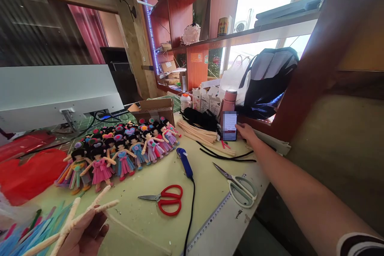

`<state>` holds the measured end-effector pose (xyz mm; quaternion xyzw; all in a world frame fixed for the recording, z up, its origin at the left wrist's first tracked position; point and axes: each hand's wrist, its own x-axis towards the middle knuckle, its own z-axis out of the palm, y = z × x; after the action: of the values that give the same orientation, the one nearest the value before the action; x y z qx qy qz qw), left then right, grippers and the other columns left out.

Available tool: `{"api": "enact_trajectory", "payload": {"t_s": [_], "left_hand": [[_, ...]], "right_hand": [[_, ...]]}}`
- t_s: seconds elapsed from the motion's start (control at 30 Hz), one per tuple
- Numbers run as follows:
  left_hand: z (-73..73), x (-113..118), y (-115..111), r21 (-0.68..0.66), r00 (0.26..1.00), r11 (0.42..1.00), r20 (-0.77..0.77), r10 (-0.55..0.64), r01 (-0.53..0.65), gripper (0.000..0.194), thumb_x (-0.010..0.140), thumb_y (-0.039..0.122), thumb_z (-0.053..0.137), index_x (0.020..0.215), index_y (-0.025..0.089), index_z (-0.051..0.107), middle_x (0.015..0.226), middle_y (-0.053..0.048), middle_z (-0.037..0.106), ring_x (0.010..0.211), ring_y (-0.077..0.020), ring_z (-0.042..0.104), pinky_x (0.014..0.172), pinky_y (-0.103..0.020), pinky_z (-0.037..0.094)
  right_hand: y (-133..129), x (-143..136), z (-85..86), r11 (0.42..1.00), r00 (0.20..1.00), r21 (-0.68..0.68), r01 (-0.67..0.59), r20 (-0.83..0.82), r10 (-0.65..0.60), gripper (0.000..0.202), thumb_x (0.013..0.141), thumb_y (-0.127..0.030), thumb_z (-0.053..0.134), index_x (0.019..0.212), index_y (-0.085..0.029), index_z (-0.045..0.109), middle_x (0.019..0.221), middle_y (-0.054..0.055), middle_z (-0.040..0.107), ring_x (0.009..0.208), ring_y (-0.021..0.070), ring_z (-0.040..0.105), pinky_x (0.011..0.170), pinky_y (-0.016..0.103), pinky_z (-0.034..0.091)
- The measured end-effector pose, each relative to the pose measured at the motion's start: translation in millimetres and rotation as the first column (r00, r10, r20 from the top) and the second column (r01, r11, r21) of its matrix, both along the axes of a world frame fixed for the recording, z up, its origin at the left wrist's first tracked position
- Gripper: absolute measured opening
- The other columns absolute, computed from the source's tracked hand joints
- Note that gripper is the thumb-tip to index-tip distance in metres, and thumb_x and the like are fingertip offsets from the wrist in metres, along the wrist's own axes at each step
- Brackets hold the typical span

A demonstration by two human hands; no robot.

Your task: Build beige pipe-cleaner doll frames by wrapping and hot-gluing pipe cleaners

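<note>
a: where is the cream-coloured, fuzzy, branching stem piece point(65, 230)?

b: at the lower left, pinched between the thumb and fingers of the person's left hand point(81, 237), its ends sticking out several ways. too hard a squeeze could bend a limb out of line.

a: what is nearest to it?

b: loose blue, green and pink fuzzy strips point(36, 226); whether they touch it, one cannot tell. an end might snag there if the hand dips.

a: further out?

b: small black-haired dolls in bright fuzzy dresses point(124, 160), crowded together just beyond. a careless sweep could tip the front ones. the red-handled metal scissors point(170, 200) point their blades leftward, so a hand sliding across might get pricked. the blue handheld tool point(185, 163) trails a black cord point(192, 208); an arm catching that could drag it.

a: and the right hand point(246, 133)?

b: stretched far out, fingers at the edge of an upright phone with a lit screen point(229, 126). gripping or merely touching, one cannot tell. an uneven push could topple the phone near the pink cylindrical flask point(230, 100).
</note>
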<state>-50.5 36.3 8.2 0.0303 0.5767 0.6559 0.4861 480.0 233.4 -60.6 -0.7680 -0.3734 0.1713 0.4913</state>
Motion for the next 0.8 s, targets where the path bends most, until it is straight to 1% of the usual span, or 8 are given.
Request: {"api": "enact_trajectory", "payload": {"t_s": [0.13, 0.23, 0.3, 0.43, 0.5, 0.6, 0.67, 0.8], "left_hand": [[-3.4, -3, 0, -0.003, 1.000, 1.000, 0.013, -0.017, 0.017, 0.014, 0.064, 0.009, 0.060, 0.057, 0.020, 0.066, 0.052, 0.002, 0.067, 0.042, -0.0120, 0.059, 0.038, -0.018, 0.051], [-9.3, -7, 2, 0.028, 0.999, 0.999, -0.006, -0.040, 0.040, 0.010, 0.056, 0.011, 0.065, 0.058, 0.021, 0.067, 0.054, 0.002, 0.069, 0.044, -0.0128, 0.060, 0.039, -0.018, 0.052], [-14.6, -11, 4, 0.036, 0.999, 0.998, -0.020, -0.046, 0.047, 0.011, 0.050, 0.013, 0.068, 0.058, 0.021, 0.068, 0.054, 0.002, 0.069, 0.044, -0.0131, 0.059, 0.039, -0.019, 0.052], [-25.9, -18, 6, 0.054, 0.996, 0.995, -0.040, -0.081, 0.083, 0.020, 0.039, 0.015, 0.072, 0.057, 0.022, 0.069, 0.055, 0.003, 0.069, 0.045, -0.0127, 0.059, 0.041, -0.019, 0.054], [-29.5, -19, 7, 0.066, 0.995, 0.994, -0.053, -0.087, 0.091, 0.024, 0.036, 0.016, 0.073, 0.059, 0.023, 0.070, 0.057, 0.004, 0.069, 0.047, -0.0129, 0.061, 0.041, -0.019, 0.055], [-31.0, -19, 8, 0.067, 0.994, 0.994, -0.072, -0.085, 0.090, 0.025, 0.035, 0.017, 0.073, 0.058, 0.023, 0.071, 0.057, 0.003, 0.070, 0.047, -0.0133, 0.061, 0.040, -0.020, 0.055], [-30.7, -19, 8, 0.060, 0.994, 0.995, -0.076, -0.080, 0.085, 0.023, 0.035, 0.017, 0.072, 0.057, 0.023, 0.070, 0.056, 0.003, 0.069, 0.046, -0.0136, 0.060, 0.039, -0.020, 0.054], [-31.3, -18, 7, 0.063, 0.995, 0.996, -0.080, -0.061, 0.066, 0.020, 0.037, 0.016, 0.071, 0.055, 0.023, 0.070, 0.056, 0.003, 0.069, 0.047, -0.0135, 0.061, 0.040, -0.021, 0.055]], "right_hand": [[-3, -4, 9.8, 0.999, 0.989, -0.036, -0.035, -0.142, 0.030, 0.036, 0.095, -0.036, 0.059, 0.124, -0.017, 0.058, 0.123, 0.010, 0.062, 0.102, 0.0217, 0.064, 0.085, 0.043, 0.056], [-5, -7, 16.5, 0.999, 0.982, -0.039, -0.032, -0.188, 0.024, 0.036, 0.095, -0.036, 0.059, 0.124, -0.017, 0.058, 0.122, 0.010, 0.062, 0.102, 0.0216, 0.064, 0.085, 0.042, 0.056], [-6, -8, 20.0, 0.999, 0.980, -0.044, -0.028, -0.199, 0.019, 0.035, 0.095, -0.037, 0.059, 0.124, -0.017, 0.059, 0.121, 0.010, 0.062, 0.101, 0.0213, 0.064, 0.084, 0.042, 0.056], [-6, -11, 24.2, 0.998, 0.983, -0.055, -0.017, -0.185, 0.006, 0.034, 0.095, -0.037, 0.059, 0.122, -0.016, 0.059, 0.117, 0.009, 0.064, 0.096, 0.0198, 0.065, 0.081, 0.040, 0.057], [-4, -11, 25.0, 0.998, 0.987, -0.056, 0.003, -0.161, -0.012, 0.033, 0.095, -0.038, 0.058, 0.120, -0.016, 0.060, 0.114, 0.008, 0.064, 0.093, 0.0188, 0.065, 0.079, 0.039, 0.057], [0, -10, 25.1, 0.998, 0.993, -0.057, 0.041, -0.112, -0.047, 0.036, 0.094, -0.043, 0.059, 0.115, -0.014, 0.062, 0.107, 0.009, 0.067, 0.088, 0.0182, 0.066, 0.074, 0.035, 0.057], [3, -9, 25.0, 0.997, 0.995, -0.059, 0.058, -0.079, -0.063, 0.040, 0.091, -0.048, 0.060, 0.110, -0.012, 0.064, 0.102, 0.011, 0.070, 0.085, 0.0193, 0.067, 0.071, 0.031, 0.055], [7, -8, 25.9, 0.995, 0.996, -0.067, 0.079, -0.033, -0.081, 0.047, 0.085, -0.052, 0.063, 0.109, -0.011, 0.065, 0.102, 0.015, 0.071, 0.089, 0.0229, 0.067, 0.069, 0.029, 0.054]]}}
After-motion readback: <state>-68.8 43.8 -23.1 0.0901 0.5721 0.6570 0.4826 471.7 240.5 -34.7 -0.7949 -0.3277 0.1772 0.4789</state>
